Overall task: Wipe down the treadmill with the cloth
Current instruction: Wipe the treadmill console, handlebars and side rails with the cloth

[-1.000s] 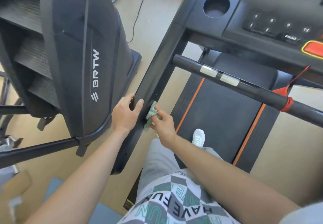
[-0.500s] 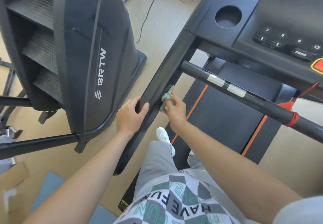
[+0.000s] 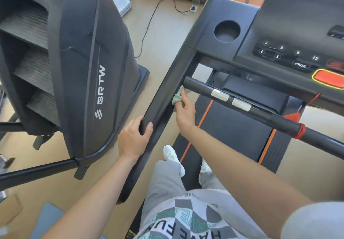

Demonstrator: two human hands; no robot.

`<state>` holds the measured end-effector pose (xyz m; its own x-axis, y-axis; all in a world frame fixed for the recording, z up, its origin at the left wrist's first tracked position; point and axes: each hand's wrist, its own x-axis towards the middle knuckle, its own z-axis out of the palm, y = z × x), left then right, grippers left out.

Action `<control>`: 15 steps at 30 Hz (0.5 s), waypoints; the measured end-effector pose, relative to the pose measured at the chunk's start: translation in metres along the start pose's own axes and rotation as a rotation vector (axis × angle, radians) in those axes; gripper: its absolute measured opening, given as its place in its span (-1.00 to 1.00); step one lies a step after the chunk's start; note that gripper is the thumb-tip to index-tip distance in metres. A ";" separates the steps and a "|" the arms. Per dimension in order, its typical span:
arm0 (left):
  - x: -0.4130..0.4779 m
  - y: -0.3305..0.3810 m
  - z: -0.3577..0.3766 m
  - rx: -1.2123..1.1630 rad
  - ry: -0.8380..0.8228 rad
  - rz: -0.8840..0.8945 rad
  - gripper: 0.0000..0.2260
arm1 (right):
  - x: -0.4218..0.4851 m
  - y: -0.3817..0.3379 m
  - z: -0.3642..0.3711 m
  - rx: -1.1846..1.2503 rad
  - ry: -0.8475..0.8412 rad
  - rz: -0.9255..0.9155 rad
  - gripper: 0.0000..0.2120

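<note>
Centre of frame, cloth (image 3: pixel 176 98): one pale green cloth, bunched into a small wad. Its long axis tilts from lower left to upper right. It is pressed against the inner face of the treadmill's side arm (image 3: pixel 167 89), just below where the crossbar (image 3: pixel 264 114) meets it.
Right hand (image 3: pixel 185 112): fingers (image 3: pixel 183 94) curled round the cloth, holding it to the arm. The forearm comes in from the lower right.
Left hand (image 3: pixel 133 140): lower on the same side arm, fingers and thumb wrapped over its edge in a firm grip.
Treadmill (image 3: pixel 240 127): one, filling the right half. The belt's long axis runs from bottom centre towards the upper right, with two orange stripes along its edges.
Side arm: long axis diagonal, from lower centre up to the console (image 3: pixel 290 26) at upper right.
Crossbar: one black bar slanting down to the right edge, carrying two silver plates (image 3: pixel 220 95) and one red clip (image 3: pixel 293 116).
Console: one round cup holder (image 3: pixel 227 31), numbered buttons, and one orange-red button (image 3: pixel 329 77) at the right edge.
Shoes: two white, one (image 3: pixel 170 154) beside the belt's left edge, one (image 3: pixel 205 168) on the belt.
Left half: one black stair climber (image 3: pixel 83 61) marked BRTW.
Floor, upper centre: one black cable (image 3: pixel 149 26) running to a wall socket.
</note>
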<state>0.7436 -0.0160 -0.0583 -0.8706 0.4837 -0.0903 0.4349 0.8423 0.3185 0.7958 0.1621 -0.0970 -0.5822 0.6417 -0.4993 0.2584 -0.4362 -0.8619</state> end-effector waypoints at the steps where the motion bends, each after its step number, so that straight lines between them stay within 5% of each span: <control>1: 0.000 0.000 0.000 0.005 -0.002 0.001 -0.46 | 0.001 0.006 0.000 -0.015 -0.012 0.018 -0.52; 7: -0.001 0.000 0.000 0.011 0.012 0.016 -0.45 | -0.051 0.064 0.009 0.119 -0.158 0.304 -0.67; 15: -0.002 -0.001 0.000 -0.032 0.022 0.037 -0.41 | -0.068 -0.012 -0.029 0.099 -0.193 0.019 -0.72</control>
<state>0.7445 -0.0179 -0.0582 -0.8589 0.5089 -0.0575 0.4598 0.8156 0.3513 0.8549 0.1420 -0.0553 -0.7173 0.5038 -0.4812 0.1996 -0.5131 -0.8348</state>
